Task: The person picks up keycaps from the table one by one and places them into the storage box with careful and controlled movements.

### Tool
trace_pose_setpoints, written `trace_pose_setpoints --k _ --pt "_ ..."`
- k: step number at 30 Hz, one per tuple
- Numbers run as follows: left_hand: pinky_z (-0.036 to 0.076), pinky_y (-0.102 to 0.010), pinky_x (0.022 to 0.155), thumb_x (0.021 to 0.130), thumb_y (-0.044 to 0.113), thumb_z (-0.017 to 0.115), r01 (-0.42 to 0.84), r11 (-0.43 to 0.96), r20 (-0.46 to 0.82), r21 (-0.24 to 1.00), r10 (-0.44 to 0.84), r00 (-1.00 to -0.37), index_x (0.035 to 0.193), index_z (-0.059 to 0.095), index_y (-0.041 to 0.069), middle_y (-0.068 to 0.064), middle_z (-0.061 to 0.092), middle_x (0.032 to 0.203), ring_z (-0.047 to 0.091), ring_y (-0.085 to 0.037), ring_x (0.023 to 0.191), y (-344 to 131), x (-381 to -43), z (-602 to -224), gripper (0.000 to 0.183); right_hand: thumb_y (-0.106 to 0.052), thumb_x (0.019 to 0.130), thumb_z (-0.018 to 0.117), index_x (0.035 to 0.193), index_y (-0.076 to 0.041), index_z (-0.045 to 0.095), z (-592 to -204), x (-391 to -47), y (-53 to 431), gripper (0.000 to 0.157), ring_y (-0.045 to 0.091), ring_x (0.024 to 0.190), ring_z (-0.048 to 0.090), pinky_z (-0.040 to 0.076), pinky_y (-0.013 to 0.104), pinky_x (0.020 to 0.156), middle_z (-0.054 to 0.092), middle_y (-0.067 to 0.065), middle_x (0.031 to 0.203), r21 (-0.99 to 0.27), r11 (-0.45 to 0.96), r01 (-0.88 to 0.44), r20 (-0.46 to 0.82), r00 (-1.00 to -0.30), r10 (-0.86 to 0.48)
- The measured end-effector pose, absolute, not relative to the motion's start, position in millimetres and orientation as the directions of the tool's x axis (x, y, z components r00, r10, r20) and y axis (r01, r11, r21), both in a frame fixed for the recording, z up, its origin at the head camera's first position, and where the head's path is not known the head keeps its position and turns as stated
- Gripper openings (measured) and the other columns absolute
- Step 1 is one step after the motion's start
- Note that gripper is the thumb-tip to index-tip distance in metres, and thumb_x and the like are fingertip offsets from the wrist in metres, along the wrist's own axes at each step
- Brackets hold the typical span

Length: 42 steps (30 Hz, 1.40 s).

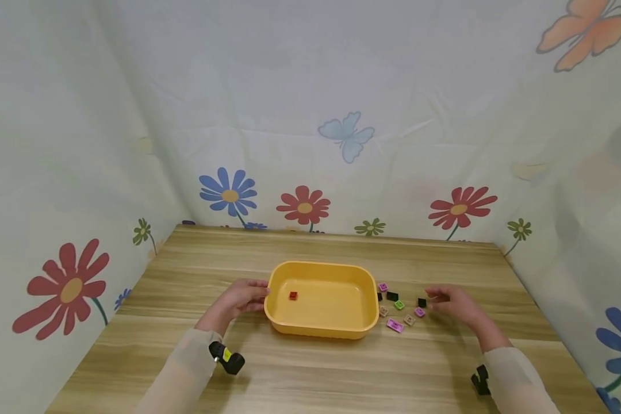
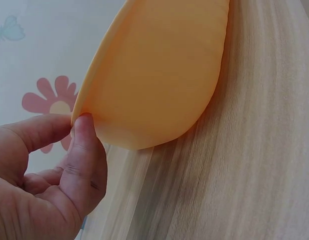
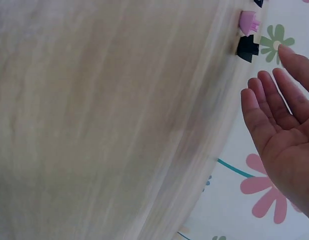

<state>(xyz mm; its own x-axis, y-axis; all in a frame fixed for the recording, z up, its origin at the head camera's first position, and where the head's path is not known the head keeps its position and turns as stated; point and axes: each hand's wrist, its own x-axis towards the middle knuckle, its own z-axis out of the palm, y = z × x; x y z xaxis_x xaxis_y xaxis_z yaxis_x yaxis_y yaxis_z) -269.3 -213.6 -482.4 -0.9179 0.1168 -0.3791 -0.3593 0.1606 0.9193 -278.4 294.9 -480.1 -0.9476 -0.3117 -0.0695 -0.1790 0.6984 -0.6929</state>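
My left hand [image 1: 242, 298] pinches the left rim of a yellow plastic tray [image 1: 323, 305]. In the left wrist view, thumb and forefinger meet on that rim of the tray [image 2: 154, 75]. One small red toy brick [image 1: 293, 295] lies inside, toward the tray's left. On the right, my right hand [image 1: 454, 303] hovers with fingers loosely extended and nothing held. Closest to its fingertips is a small black brick [image 1: 421, 302], with a pink brick [image 1: 420, 312] just in front. The right wrist view has the black brick [image 3: 248, 47] beyond the open palm.
Between tray and right hand lie several loose bricks, among them a green one [image 1: 399, 305], a long pink one [image 1: 395, 325], a beige one [image 1: 409, 319] and another black one [image 1: 392, 296]. A flower-printed cloth [image 1: 269, 144] encloses the wooden table [image 1: 310, 374] at back and sides.
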Motion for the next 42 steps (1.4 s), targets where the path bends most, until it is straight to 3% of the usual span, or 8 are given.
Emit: trace_pose_setpoints --k 11,26,42 --pt "0.061 -0.020 0.066 0.101 0.007 0.060 -0.374 0.176 -0.393 0.911 0.086 -0.916 0.137 0.053 -0.013 -0.017 0.073 0.109 0.068 -0.011 0.079 -212.8 -269.1 -480.3 0.042 0.001 0.091 0.067 0.127 0.017 0.059 -486.9 -285.2 289.6 0.040 0.046 0.110 0.065 0.056 0.056 0.097 0.064 0.036 0.123 -0.622 0.767 -0.156 -0.097 -0.957 -0.274" --pt "0.060 -0.019 0.066 0.100 0.005 0.060 -0.365 0.155 -0.382 0.918 0.101 -0.919 0.136 0.052 -0.014 -0.009 0.073 0.100 0.067 -0.010 0.078 -213.6 -270.7 -483.3 0.042 -0.001 0.089 0.069 0.120 0.015 0.064 -492.4 -293.7 285.3 0.036 0.037 0.099 0.068 0.058 0.051 0.090 0.069 0.031 0.111 -0.551 0.821 -0.151 -0.118 -0.959 -0.256" --pt "0.060 -0.018 0.065 0.100 0.006 0.059 -0.366 0.169 -0.384 0.915 0.092 -0.919 0.137 0.051 -0.014 -0.013 0.073 0.104 0.067 -0.010 0.079 -212.0 -268.5 -481.5 0.043 -0.002 0.090 0.069 0.116 0.012 0.067 -496.8 -295.8 282.9 0.030 0.031 0.094 0.067 0.058 0.050 0.088 0.071 0.025 0.104 -0.523 0.837 -0.159 -0.104 -0.963 -0.248"
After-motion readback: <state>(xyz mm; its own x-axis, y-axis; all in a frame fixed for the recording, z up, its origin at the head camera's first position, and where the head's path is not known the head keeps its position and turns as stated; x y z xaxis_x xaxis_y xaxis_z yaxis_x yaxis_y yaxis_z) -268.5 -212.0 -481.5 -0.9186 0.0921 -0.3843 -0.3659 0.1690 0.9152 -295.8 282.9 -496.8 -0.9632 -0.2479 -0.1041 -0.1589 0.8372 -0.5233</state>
